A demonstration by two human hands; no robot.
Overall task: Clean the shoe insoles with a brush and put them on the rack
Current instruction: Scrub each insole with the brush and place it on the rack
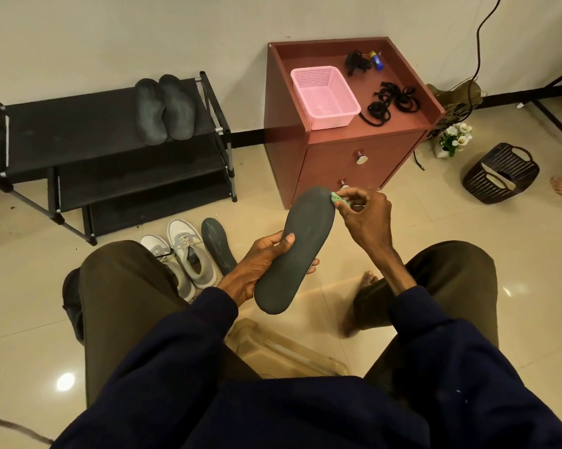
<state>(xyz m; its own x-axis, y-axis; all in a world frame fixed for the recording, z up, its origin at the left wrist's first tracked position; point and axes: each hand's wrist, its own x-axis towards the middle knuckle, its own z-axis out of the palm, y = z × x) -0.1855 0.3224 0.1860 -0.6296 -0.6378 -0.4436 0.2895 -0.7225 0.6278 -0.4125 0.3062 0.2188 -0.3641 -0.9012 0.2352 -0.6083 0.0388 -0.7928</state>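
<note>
Between the knees [124, 270], the left hand [257, 265] curls round a dark insole [300, 251], tilting its face up so the right hand [365, 218], pinching a small green brush [338, 199], reaches its toe edge; two insoles [164, 106] lie at the top-shelf right end of the rack [63, 131].

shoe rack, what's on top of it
Two dark insoles lie side by side at the right end of the top shelf of the shoe rack. The top shelf covers the back of the shelves below.
</note>
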